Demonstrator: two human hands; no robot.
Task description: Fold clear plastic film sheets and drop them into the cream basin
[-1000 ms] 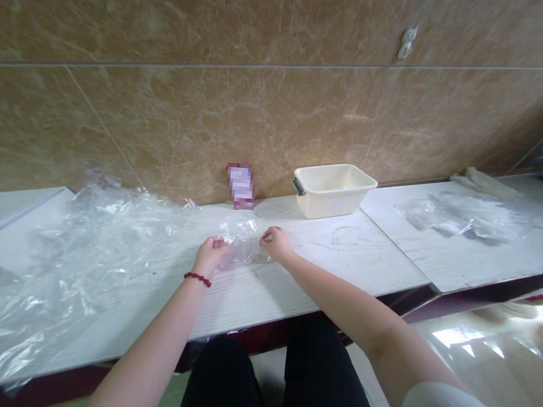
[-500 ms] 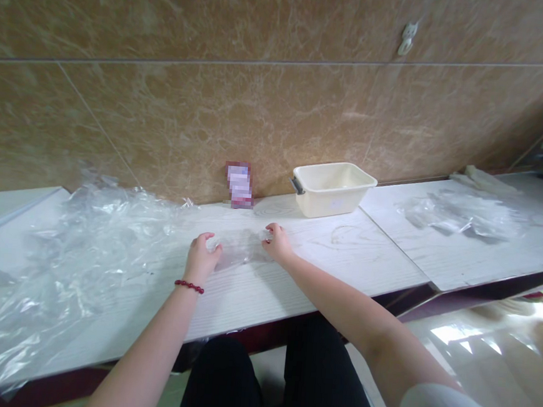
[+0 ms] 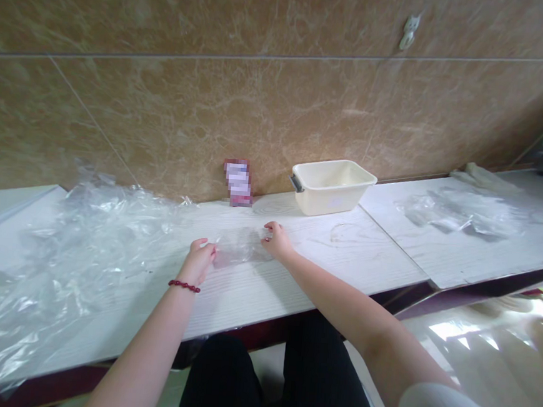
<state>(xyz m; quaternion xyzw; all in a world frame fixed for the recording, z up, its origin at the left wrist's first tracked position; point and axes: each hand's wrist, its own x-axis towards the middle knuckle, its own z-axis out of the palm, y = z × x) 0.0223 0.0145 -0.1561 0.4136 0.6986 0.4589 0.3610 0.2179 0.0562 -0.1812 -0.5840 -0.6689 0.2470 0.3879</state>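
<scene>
Pinching the film [image 3: 237,248], likely to flatten it on the bench [image 3: 250,296], the left hand [image 3: 197,262] holds one end; the right hand [image 3: 278,240] curls at the other, its grip unclear.

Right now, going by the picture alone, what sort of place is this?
Probably an indoor work area: a white counter runs along a tiled wall, with a heap of clear plastic on it.

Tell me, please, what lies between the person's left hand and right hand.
In the head view, a piece of clear plastic film lies on the white counter between the left hand and the right hand.
</scene>
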